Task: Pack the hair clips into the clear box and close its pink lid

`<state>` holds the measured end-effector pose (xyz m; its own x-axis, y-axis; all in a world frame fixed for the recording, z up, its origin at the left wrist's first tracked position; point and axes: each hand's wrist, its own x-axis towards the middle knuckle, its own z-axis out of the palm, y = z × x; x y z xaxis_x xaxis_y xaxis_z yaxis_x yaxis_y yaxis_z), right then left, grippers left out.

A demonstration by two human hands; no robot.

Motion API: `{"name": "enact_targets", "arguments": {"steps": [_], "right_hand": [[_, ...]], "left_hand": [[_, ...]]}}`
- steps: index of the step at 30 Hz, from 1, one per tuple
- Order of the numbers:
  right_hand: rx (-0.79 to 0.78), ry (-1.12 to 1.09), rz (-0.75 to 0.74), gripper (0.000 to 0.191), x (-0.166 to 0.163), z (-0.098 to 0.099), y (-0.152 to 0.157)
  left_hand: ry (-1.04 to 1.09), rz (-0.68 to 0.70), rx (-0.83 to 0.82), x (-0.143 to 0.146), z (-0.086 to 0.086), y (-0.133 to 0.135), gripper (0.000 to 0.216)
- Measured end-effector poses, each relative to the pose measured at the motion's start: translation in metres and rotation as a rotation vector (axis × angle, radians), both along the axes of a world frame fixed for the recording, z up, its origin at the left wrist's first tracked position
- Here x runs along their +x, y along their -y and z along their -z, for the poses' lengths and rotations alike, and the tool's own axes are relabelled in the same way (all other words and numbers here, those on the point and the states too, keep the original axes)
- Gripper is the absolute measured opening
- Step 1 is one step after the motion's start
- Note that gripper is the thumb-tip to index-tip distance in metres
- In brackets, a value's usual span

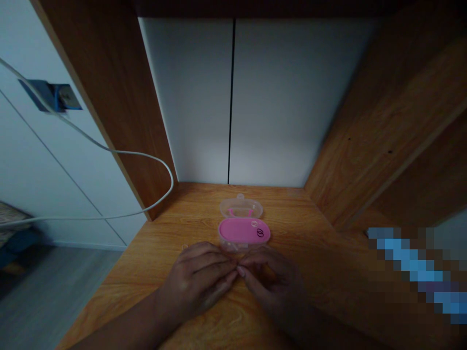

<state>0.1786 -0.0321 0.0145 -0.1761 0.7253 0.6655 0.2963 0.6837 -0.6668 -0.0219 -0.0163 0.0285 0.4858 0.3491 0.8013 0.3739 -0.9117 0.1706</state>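
My left hand point(202, 274) and my right hand point(275, 282) meet fingertip to fingertip low over the wooden desk. Both are closed in a pinch, and whatever lies between the fingers is too small or hidden to make out. Just beyond them sits an opened oval case with a pink insert point(237, 231). Small black rings point(260, 233) and a pale ring point(254, 223) rest on that insert. Behind it the clear lid point(241, 206) stands flipped back, with a pink strip showing through. A tiny pale loop point(185, 247) lies beside my left hand.
White panels point(270, 107) close off the back of the wooden desk point(146, 272). Wooden side boards point(109, 73) rise on both sides. A white cable point(146, 154) loops in from the left, past a wall socket point(67, 96). A pixelated blue patch covers the right edge.
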Motion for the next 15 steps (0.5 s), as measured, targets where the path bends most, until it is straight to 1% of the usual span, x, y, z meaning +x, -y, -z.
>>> {"name": "enact_targets", "arguments": {"steps": [2, 3, 5, 7, 9, 10, 12, 15], "right_hand": [[0.072, -0.012, 0.03, 0.021, 0.001, -0.003, 0.0], [0.109, -0.018, 0.072, 0.022, 0.003, -0.004, -0.001], [0.146, -0.023, 0.214, 0.024, 0.006, -0.004, -0.005], [0.106, -0.018, 0.384, 0.033, 0.008, -0.001, -0.012], [0.008, -0.008, 0.491, 0.048, 0.009, 0.005, -0.019], [-0.051, 0.0, 0.502, 0.053, 0.008, 0.008, -0.022], [-0.143, 0.023, 0.464, 0.058, 0.007, 0.012, -0.027], [-0.208, 0.044, 0.369, 0.055, 0.006, 0.014, -0.029]], "left_hand": [[0.007, -0.007, -0.016, 0.0, 0.0, -0.001, 0.023], [0.012, -0.009, -0.028, 0.0, 0.0, -0.001, 0.022], [0.032, -0.016, -0.058, 0.0, -0.001, -0.003, 0.021], [0.071, -0.037, -0.09, -0.001, -0.002, -0.006, 0.019], [0.12, -0.064, -0.118, -0.003, -0.003, -0.009, 0.017], [0.141, -0.082, -0.137, -0.005, -0.003, -0.011, 0.015], [0.167, -0.133, -0.197, -0.007, -0.002, -0.015, 0.01], [0.184, -0.242, -0.3, -0.011, 0.001, -0.02, 0.005]]}}
